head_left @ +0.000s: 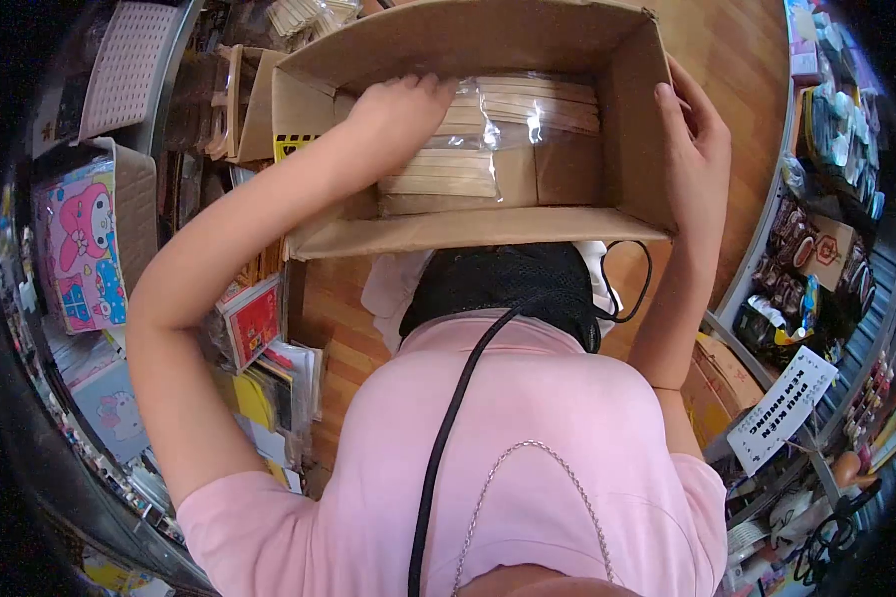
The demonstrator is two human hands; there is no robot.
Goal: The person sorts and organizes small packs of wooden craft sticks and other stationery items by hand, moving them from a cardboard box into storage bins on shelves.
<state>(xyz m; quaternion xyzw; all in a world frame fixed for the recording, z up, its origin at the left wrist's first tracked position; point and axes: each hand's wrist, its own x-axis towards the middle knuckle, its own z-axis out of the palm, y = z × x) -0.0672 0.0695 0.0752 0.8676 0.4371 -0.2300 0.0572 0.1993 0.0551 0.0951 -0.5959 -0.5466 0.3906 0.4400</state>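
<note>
An open cardboard box is in front of my body, tilted so its inside faces me. In it lie clear plastic packets of flat wooden sticks, one upper packet and one lower packet. My left hand reaches inside, its fingers curled at the left end of the upper packet; the fingertips are partly hidden. My right hand grips the box's right side, with the thumb near the rim and the fingers along the outer wall.
Shelves on the left hold a pink cartoon-printed box, a white perforated panel and stacked cards. More wooden sticks lie beyond the box. Packaged goods and a printed sign line the right shelf, beside the wooden floor.
</note>
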